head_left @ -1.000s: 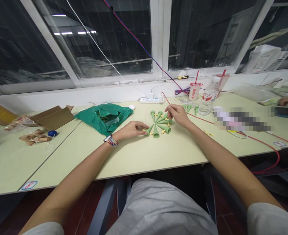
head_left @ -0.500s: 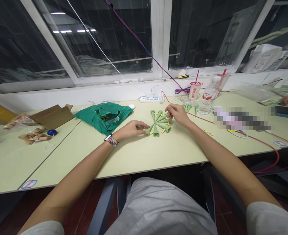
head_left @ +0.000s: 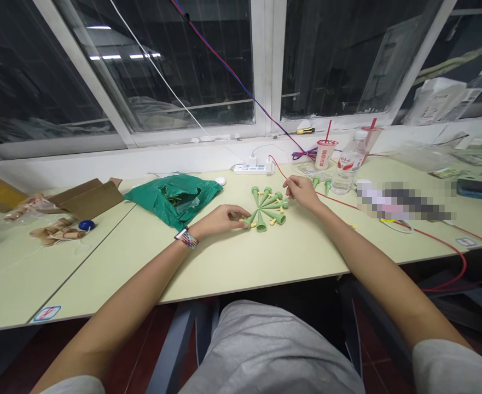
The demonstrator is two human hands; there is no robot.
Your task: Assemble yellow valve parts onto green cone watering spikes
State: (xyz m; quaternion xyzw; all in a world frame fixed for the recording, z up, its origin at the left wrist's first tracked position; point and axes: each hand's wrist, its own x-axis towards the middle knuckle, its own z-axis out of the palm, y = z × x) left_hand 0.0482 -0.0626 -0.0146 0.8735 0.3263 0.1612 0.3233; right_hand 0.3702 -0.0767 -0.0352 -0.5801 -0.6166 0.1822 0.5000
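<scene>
Several green cone-shaped watering spikes (head_left: 261, 220) with small yellow valves lie in a fan on the table, their tips meeting at the middle. At the fan's lower left, my left hand (head_left: 220, 220) has thumb and fingers around one green watering spike (head_left: 250, 219). My right hand (head_left: 303, 192) hovers just right of the fan, its fingers curled together with nothing visible in them. Beyond it lie more green spikes (head_left: 327, 187), partly hidden by that hand. A small yellow valve piece (head_left: 352, 225) shows beside my right forearm.
A torn green plastic bag (head_left: 150, 198) lies left of the fan. Behind stand a power strip (head_left: 253, 169), a drink cup (head_left: 325, 156) and a water bottle (head_left: 348, 167). A red cable (head_left: 437, 241) crosses the right side. Wooden toys (head_left: 60, 230) and a cardboard box (head_left: 87, 200) lie left.
My right hand has drawn back slightly to the right, away from the spikes in the fan. My left hand stays at the lower-left spike. Another person's hand at the far right has left view.
</scene>
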